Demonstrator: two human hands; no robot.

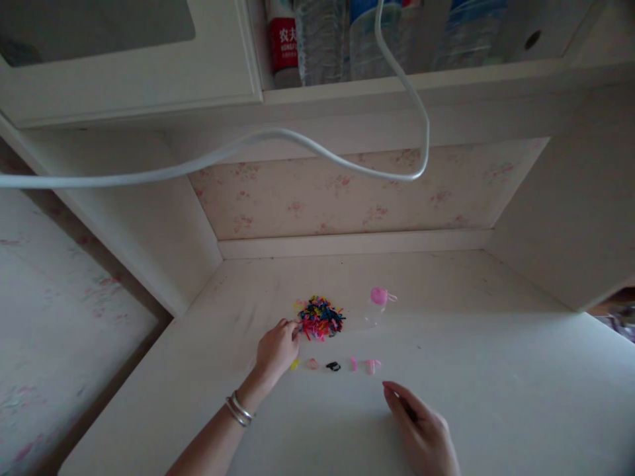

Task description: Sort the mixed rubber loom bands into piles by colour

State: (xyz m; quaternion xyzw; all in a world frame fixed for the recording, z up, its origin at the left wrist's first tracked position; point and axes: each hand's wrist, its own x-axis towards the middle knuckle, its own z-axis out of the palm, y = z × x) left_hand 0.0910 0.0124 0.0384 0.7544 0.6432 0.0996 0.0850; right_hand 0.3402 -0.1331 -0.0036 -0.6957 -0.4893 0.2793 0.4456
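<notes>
A heap of small multicoloured elastic bands [321,317] lies on the white desktop. My left hand [278,345], with silver bangles at the wrist, reaches to the heap's left edge. Its fingers are pinched together there; what is between them is too small to make out. In front of the heap runs a row of little groups: yellow bands [294,364], a reddish-pink band [313,363], black bands [333,366], bright pink bands [353,363] and light pink bands [372,366]. Right of that row my right hand [421,426] hovers, thumb and forefinger closed, with nothing visible in them.
A small clear bottle with a pink lid [379,296] stands right of the heap. A white cable [297,135] hangs across the upper view. Overhead, a shelf [417,84] holds several plastic bottles. Side panels [560,218] and a floral back wall [347,195] enclose the desktop.
</notes>
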